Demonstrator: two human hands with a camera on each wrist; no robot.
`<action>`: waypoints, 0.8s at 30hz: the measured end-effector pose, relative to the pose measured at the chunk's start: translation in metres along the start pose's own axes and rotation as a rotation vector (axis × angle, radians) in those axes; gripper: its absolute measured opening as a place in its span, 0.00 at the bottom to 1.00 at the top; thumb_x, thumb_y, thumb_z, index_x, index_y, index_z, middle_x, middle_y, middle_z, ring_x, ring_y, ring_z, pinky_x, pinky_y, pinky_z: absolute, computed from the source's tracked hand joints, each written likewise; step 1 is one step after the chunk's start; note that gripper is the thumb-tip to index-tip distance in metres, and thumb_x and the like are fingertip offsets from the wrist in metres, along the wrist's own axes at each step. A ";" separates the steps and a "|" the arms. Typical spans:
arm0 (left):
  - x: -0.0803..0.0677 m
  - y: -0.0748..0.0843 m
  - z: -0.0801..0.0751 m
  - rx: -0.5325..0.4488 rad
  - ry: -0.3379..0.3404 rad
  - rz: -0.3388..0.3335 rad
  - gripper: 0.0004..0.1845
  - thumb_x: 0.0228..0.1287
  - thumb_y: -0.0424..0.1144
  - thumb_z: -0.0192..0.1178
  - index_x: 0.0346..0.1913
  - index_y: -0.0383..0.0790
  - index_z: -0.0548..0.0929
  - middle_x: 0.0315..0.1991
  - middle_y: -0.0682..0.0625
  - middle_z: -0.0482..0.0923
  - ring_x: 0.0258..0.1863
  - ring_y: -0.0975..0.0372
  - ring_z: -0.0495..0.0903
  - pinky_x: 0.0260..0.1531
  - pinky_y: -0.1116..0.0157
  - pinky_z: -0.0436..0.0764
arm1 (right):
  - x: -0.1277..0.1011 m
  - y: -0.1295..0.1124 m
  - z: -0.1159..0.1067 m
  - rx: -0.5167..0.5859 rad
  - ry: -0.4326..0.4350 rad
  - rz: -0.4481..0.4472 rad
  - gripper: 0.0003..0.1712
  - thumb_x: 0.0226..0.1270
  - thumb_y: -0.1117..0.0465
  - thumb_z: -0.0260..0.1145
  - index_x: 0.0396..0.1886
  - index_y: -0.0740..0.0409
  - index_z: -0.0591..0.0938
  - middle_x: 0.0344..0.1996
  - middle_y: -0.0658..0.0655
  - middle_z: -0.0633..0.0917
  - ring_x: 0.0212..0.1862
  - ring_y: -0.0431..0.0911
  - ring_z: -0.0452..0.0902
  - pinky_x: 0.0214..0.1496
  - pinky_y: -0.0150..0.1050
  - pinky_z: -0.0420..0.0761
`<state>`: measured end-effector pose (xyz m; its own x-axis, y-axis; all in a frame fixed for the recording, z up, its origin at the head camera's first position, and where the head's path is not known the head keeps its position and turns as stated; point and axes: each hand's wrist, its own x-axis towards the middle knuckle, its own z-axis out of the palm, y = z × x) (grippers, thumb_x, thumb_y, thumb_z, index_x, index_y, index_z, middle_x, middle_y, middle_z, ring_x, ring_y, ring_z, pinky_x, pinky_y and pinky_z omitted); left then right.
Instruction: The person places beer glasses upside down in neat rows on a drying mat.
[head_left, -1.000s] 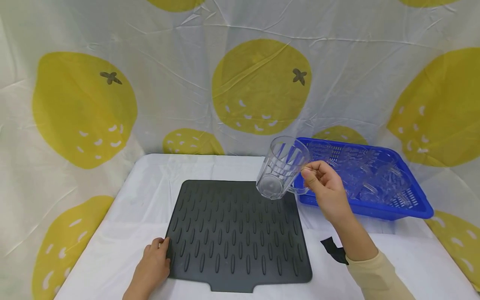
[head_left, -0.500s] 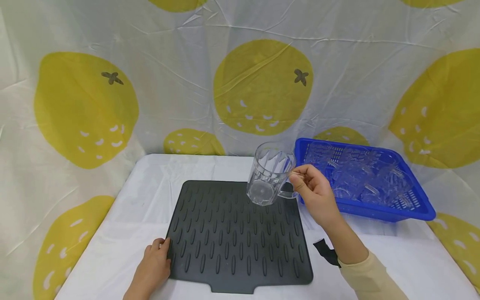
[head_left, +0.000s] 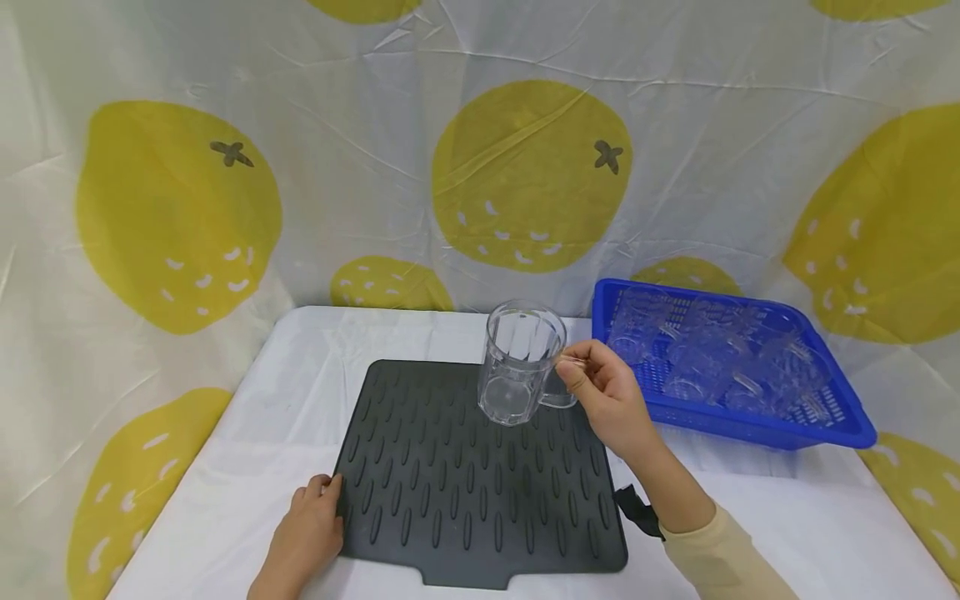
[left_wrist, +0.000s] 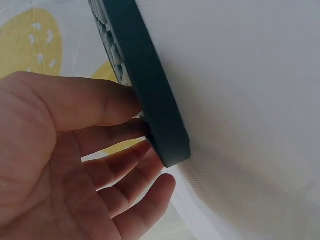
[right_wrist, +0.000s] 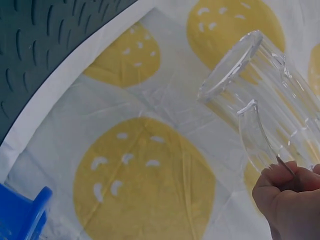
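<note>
In the head view my right hand pinches the handle of a clear faceted mug, thumb and fingers at the handle's upper part. The mug is mouth up, leaning slightly, above the back right part of a dark grey ridged mat. The right wrist view shows the clear mug and the right hand on its handle. My left hand touches the mat's left edge. In the left wrist view the thumb and index finger of the left hand meet the mat's edge, the other fingers loosely bent.
A blue perforated basket stands right of the mat, with several clear mugs in it. White cloth covers the table. A curtain with yellow lemons hangs behind. A black strap is at the right wrist.
My right hand has carried the clear mug left and lower, away from the basket and over the mat, tilting it more upright. My left hand has stayed at the mat's edge.
</note>
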<state>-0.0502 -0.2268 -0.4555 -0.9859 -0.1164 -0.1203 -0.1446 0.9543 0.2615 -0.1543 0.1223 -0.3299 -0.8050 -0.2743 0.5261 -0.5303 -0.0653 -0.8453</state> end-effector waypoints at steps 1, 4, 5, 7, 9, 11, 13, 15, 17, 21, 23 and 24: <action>0.000 0.000 0.000 0.006 0.002 0.003 0.28 0.55 0.28 0.65 0.60 0.20 0.73 0.56 0.31 0.71 0.49 0.43 0.73 0.41 0.48 0.79 | 0.000 0.002 0.001 0.002 -0.002 -0.005 0.03 0.72 0.75 0.53 0.36 0.74 0.72 0.28 0.47 0.71 0.28 0.40 0.63 0.28 0.34 0.66; 0.000 0.001 0.000 0.024 0.015 0.015 0.28 0.55 0.28 0.64 0.59 0.19 0.74 0.55 0.30 0.72 0.48 0.43 0.74 0.41 0.48 0.79 | 0.001 0.007 0.005 0.013 -0.005 -0.019 0.03 0.71 0.77 0.53 0.36 0.74 0.72 0.28 0.47 0.71 0.28 0.39 0.63 0.27 0.33 0.65; 0.000 0.001 0.000 0.029 0.018 0.018 0.27 0.55 0.28 0.64 0.59 0.19 0.74 0.54 0.30 0.72 0.48 0.43 0.74 0.40 0.48 0.79 | 0.001 0.008 0.006 0.016 -0.006 -0.023 0.03 0.71 0.77 0.53 0.36 0.75 0.73 0.28 0.47 0.72 0.28 0.39 0.64 0.27 0.33 0.66; 0.001 0.001 0.001 0.038 0.021 0.013 0.27 0.55 0.28 0.64 0.59 0.19 0.74 0.54 0.30 0.72 0.47 0.44 0.74 0.40 0.49 0.79 | 0.002 0.010 0.008 0.017 -0.007 -0.026 0.03 0.71 0.77 0.53 0.37 0.75 0.73 0.29 0.47 0.73 0.28 0.39 0.65 0.27 0.34 0.66; 0.001 0.001 0.001 0.045 0.022 0.008 0.27 0.55 0.27 0.63 0.58 0.19 0.74 0.54 0.30 0.73 0.46 0.44 0.74 0.40 0.49 0.79 | 0.003 0.011 0.009 0.017 -0.013 -0.024 0.03 0.71 0.77 0.53 0.37 0.75 0.73 0.30 0.47 0.73 0.29 0.38 0.65 0.27 0.33 0.67; 0.002 0.001 0.002 0.049 0.020 0.006 0.27 0.55 0.27 0.63 0.58 0.19 0.74 0.54 0.30 0.73 0.46 0.45 0.74 0.40 0.49 0.79 | 0.003 0.012 0.010 0.015 -0.016 -0.017 0.03 0.71 0.77 0.53 0.37 0.75 0.73 0.30 0.47 0.74 0.29 0.39 0.65 0.28 0.33 0.67; 0.002 0.001 0.002 0.053 0.016 0.008 0.26 0.55 0.27 0.62 0.58 0.19 0.74 0.54 0.30 0.73 0.46 0.44 0.74 0.40 0.49 0.79 | 0.003 0.012 0.011 0.017 -0.020 -0.012 0.03 0.72 0.76 0.53 0.38 0.75 0.73 0.30 0.48 0.73 0.29 0.39 0.65 0.27 0.34 0.67; 0.002 0.001 0.001 0.061 0.007 0.016 0.26 0.56 0.28 0.62 0.58 0.19 0.74 0.54 0.30 0.73 0.46 0.44 0.74 0.41 0.49 0.79 | 0.002 0.012 0.012 0.017 -0.024 -0.006 0.03 0.72 0.76 0.53 0.38 0.74 0.73 0.30 0.48 0.73 0.29 0.38 0.64 0.27 0.34 0.66; 0.002 0.001 -0.001 0.072 0.000 0.036 0.26 0.56 0.28 0.63 0.58 0.20 0.74 0.53 0.30 0.73 0.47 0.44 0.75 0.41 0.49 0.79 | 0.002 0.013 0.013 0.017 -0.029 -0.004 0.03 0.72 0.76 0.53 0.38 0.74 0.73 0.29 0.48 0.72 0.28 0.38 0.63 0.26 0.36 0.65; 0.003 -0.002 -0.009 0.098 -0.006 0.102 0.26 0.55 0.30 0.65 0.57 0.21 0.75 0.51 0.31 0.75 0.46 0.43 0.77 0.39 0.49 0.80 | 0.000 0.013 0.013 0.006 -0.028 -0.008 0.03 0.72 0.76 0.53 0.38 0.74 0.73 0.28 0.47 0.71 0.28 0.38 0.63 0.26 0.36 0.65; 0.005 -0.003 -0.012 0.112 -0.005 0.129 0.25 0.55 0.31 0.67 0.55 0.22 0.76 0.49 0.32 0.76 0.44 0.44 0.78 0.38 0.49 0.80 | -0.001 0.014 0.014 0.007 -0.028 -0.011 0.03 0.72 0.76 0.52 0.37 0.74 0.73 0.28 0.47 0.71 0.28 0.38 0.64 0.26 0.34 0.66; 0.006 -0.004 -0.013 0.120 -0.003 0.141 0.25 0.54 0.31 0.67 0.54 0.22 0.77 0.47 0.33 0.76 0.42 0.44 0.79 0.36 0.49 0.80 | -0.001 0.015 0.014 0.010 -0.027 -0.015 0.04 0.72 0.76 0.52 0.38 0.74 0.73 0.27 0.48 0.71 0.27 0.39 0.64 0.27 0.34 0.66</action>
<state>-0.0565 -0.2345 -0.4444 -0.9954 0.0221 -0.0936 0.0068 0.9870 0.1604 -0.1573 0.1083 -0.3445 -0.7893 -0.2994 0.5360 -0.5394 -0.0789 -0.8384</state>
